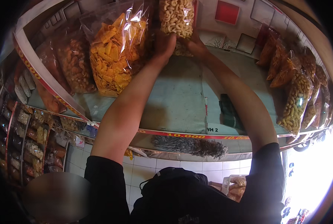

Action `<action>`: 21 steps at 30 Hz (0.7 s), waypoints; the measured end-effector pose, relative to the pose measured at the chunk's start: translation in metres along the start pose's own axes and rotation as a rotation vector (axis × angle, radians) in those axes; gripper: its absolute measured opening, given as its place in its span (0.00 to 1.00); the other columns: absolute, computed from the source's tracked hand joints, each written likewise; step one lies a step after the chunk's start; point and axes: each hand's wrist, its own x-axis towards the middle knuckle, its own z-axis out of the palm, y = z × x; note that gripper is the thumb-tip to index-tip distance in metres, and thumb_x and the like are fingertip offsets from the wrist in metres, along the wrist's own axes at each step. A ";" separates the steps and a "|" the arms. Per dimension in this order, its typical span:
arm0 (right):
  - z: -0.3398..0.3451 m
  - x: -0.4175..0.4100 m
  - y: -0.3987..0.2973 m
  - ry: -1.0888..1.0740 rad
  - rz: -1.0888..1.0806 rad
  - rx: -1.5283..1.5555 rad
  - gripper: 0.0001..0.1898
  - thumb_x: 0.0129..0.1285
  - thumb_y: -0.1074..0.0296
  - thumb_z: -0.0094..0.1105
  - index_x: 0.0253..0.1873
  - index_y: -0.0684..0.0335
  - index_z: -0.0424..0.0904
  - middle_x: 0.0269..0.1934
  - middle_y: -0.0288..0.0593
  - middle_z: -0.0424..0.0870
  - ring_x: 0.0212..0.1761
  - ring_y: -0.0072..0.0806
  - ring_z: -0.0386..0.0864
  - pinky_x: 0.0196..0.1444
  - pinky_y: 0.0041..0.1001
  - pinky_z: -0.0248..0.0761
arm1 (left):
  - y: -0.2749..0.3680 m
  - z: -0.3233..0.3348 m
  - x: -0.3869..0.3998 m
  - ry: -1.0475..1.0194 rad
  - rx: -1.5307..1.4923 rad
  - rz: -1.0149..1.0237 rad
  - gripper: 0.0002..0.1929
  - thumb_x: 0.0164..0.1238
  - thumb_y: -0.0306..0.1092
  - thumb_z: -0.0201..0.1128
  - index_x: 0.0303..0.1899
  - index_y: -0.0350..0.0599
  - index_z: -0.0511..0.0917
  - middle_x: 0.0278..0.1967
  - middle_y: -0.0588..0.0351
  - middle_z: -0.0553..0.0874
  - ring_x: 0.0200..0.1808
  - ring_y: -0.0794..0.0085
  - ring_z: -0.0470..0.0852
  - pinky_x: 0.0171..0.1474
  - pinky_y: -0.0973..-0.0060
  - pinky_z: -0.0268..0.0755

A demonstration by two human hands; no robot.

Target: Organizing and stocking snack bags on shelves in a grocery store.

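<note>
Both my arms reach to the back of a shelf. Between my left hand (pixel 167 46) and my right hand (pixel 194 44) is a clear plastic bag of pale, curled macaroni-like snacks (pixel 177 18), gripped near its lower end. Under my hands, more pale snacks (pixel 182 50) show, partly hidden by my fingers. Just left of my left hand stands a large clear bag of orange chips (pixel 113 56). The far side of the held bag is out of sight.
Bags of brownish snacks (pixel 76 61) stand at far left, behind a slanted white shelf post (pixel 48 78). Bags of peanuts (pixel 294 103) and orange snacks (pixel 284 70) line the right. A dark green packet (pixel 229 112) lies near the shelf edge. Below hangs a grey fluffy duster (pixel 191 145).
</note>
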 end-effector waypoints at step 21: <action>0.000 -0.021 -0.048 -0.090 0.453 0.096 0.25 0.55 0.64 0.57 0.58 0.62 0.67 0.44 0.43 0.75 0.44 0.30 0.73 0.47 0.31 0.69 | 0.003 -0.008 0.001 -0.066 0.045 -0.008 0.41 0.55 0.45 0.60 0.64 0.23 0.56 0.56 0.26 0.75 0.60 0.40 0.75 0.64 0.59 0.65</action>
